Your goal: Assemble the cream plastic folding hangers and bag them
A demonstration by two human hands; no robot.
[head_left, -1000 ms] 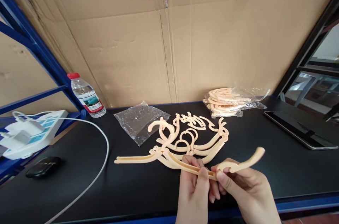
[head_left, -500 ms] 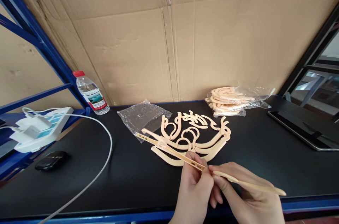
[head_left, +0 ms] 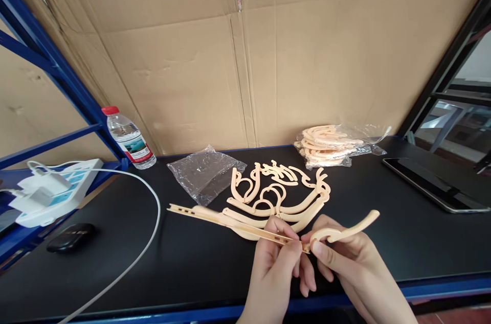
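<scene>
My left hand (head_left: 273, 265) is closed, pinching a long beige plastic hanger arm (head_left: 233, 222) near its right end. This arm has small slots along it and reaches out to the left. In my closed right hand (head_left: 347, 262) is a curved beige hanger piece (head_left: 358, 228), gripped between thumb and fingers with its free end pointing up and right. The two pieces meet between my fingertips, where the joint is partly hidden. Just beyond my hands lie more hanger arms (head_left: 303, 208) and ring-shaped hook pieces (head_left: 263, 205) on the black table (head_left: 184, 268).
Bagged hanger parts (head_left: 330, 145) lie at the back right, near a dark tablet (head_left: 433, 186). A flat plastic bag (head_left: 205, 173) sits left of the loose parts. Further left are a water bottle (head_left: 130, 140), black mouse (head_left: 71, 237), power strip (head_left: 76, 186) and white cable (head_left: 158, 211).
The curved piece in my right hand has turned, its free end swinging from down-right to up-right. The long arm's far end has shifted left and slightly down. Both hands keep hold.
</scene>
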